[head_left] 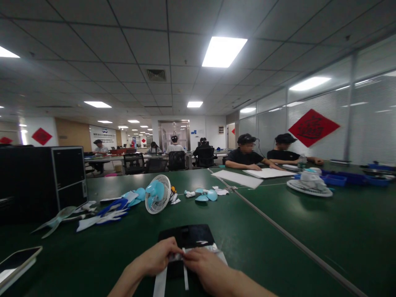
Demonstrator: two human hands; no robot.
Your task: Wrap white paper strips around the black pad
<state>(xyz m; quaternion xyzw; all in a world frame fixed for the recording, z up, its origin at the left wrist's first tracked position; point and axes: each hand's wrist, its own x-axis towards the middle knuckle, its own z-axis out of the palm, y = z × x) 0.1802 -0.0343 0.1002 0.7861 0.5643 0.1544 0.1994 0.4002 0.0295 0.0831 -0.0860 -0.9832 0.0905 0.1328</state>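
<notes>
At the bottom centre, a flat black panel (pixel 187 233) with rounded corners lies on the green table. My left hand (pixel 161 256) is over its near left part, thumb and fingers pinched together. My right hand (pixel 206 264) bends in from the other side, and the fingertips of both hands meet at a narrow white strip (pixel 186 275) that hangs toward me. A wider white band (pixel 160 282) runs down below my left hand. Shiny silvery material shows under the fingers; what it is I cannot tell. My palms hide the panel's middle.
A white fan grille with blue blades (pixel 157 194) stands beyond the panel. Blue-and-white gloves (pixel 107 214) and loose blades (pixel 206 194) lie around it. A phone (pixel 18 264) is at left, near a black computer case (pixel 69 177). Two people sit at the far right.
</notes>
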